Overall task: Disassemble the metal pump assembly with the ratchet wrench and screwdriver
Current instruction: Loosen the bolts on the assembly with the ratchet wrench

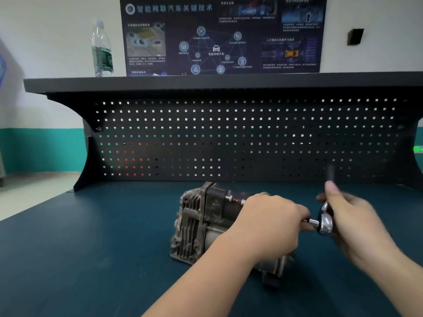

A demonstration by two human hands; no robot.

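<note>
This is a workshop, probably a vocational training room for car technology. A dark metal workbench with a blue-green surface (91,248) carries a perforated tool pegboard (229,138) as its back panel, topped by a shelf (160,82) holding a plastic water bottle (102,50). On the wall behind hangs a dark poster (222,35) with Chinese text and a car at the centre of a network diagram, though blur makes its finer print unreadable.

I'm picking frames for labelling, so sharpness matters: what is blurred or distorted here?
Head view: the right hand and the wrench handle are smeared by motion; the left hand and the pump are fairly sharp; the wide lens bows the shelf; the bottle looks soft; lighting is even, without harsh glare.
</note>
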